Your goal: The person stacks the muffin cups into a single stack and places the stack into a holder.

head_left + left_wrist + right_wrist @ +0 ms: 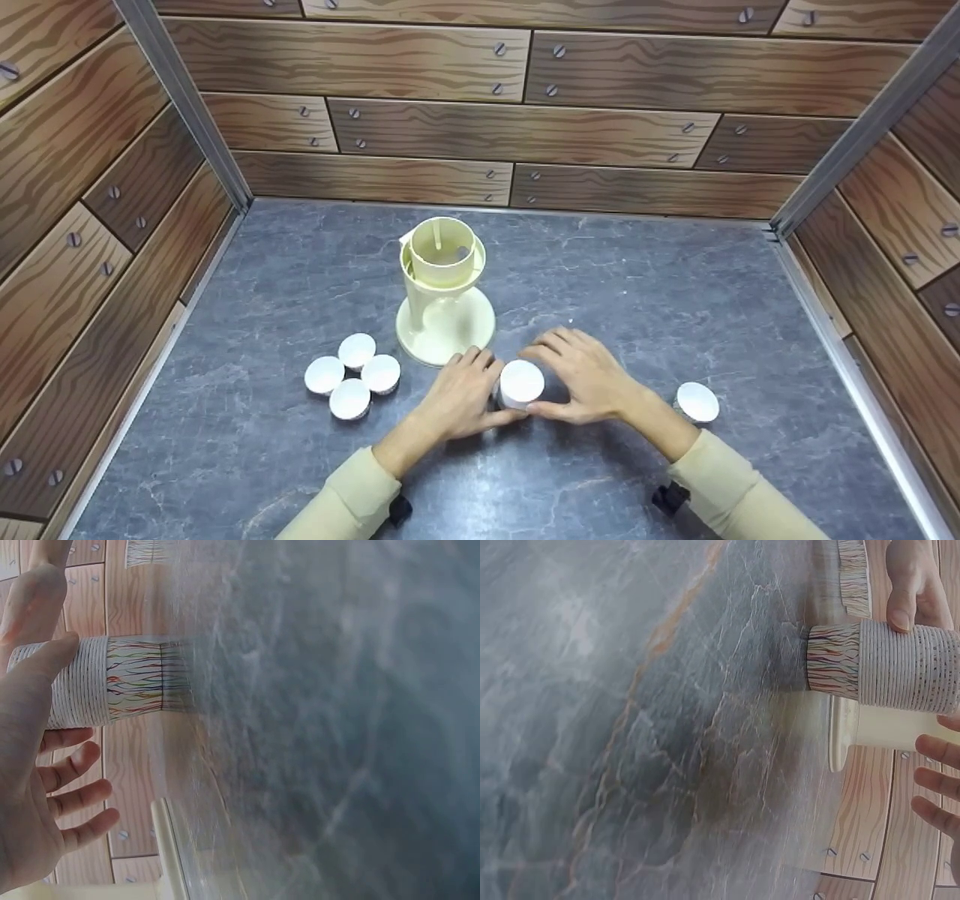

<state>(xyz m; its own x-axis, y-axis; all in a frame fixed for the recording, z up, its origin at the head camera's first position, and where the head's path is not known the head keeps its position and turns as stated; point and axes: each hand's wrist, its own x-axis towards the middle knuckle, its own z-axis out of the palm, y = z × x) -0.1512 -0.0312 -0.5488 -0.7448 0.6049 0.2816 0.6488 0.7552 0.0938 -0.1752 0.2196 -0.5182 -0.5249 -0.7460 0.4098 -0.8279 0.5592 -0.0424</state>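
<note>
A tall stack of nested white paper baking cups stands upright in front of me, with thin coloured streaks on the side of its lowest cup. My left hand grips the stack from the left, thumb across its near side and index finger behind. From the right, my right hand has its thumb at the stack's front and its index fingertip at the back rim. The other right fingers are spread out. Just behind the stack is a pale yellow stand with a round base and an upright cylinder on top.
Several single baking cups sit in a cluster on the left. One more cup stands at the right, beyond my right wrist. The marbled grey tabletop is bounded by wood-patterned walls at the back and sides.
</note>
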